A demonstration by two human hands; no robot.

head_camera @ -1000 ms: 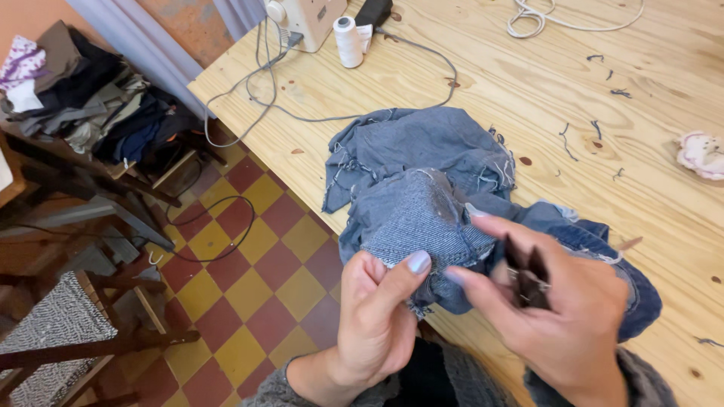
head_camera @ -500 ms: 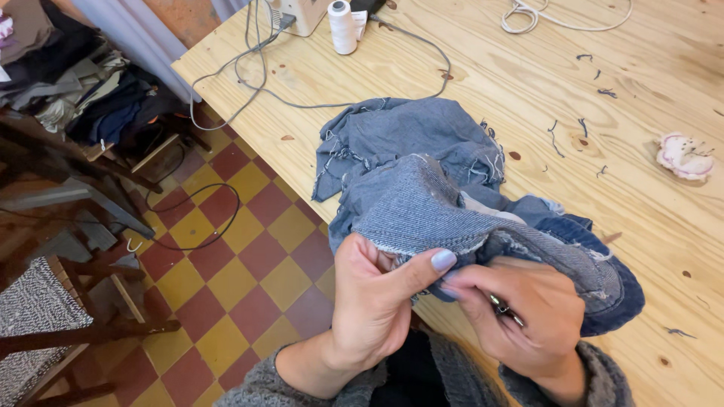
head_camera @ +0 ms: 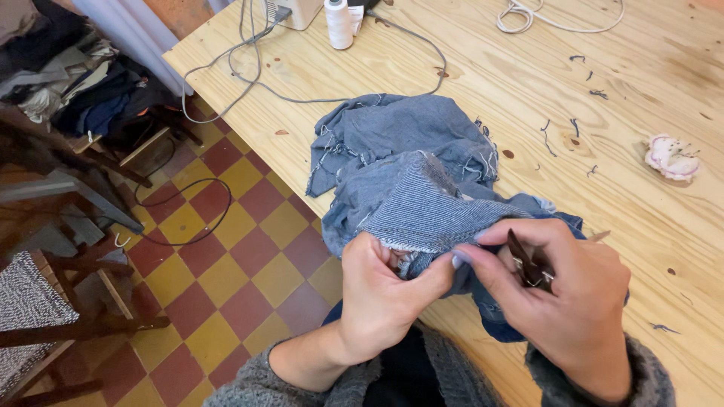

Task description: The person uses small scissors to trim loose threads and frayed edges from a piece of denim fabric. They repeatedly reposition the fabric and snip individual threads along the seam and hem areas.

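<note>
At the surface's near edge, the left hand pinches the denim seam; the right hand grips snips, unpicking stitches.

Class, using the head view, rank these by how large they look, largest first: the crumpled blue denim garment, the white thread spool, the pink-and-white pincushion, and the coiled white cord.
1. Crumpled blue denim garment, by far the largest.
2. Coiled white cord, though it is partly cut off at the frame edge.
3. Pink-and-white pincushion and white thread spool: they look alike, and the spool is cut off, so unranked.
</note>
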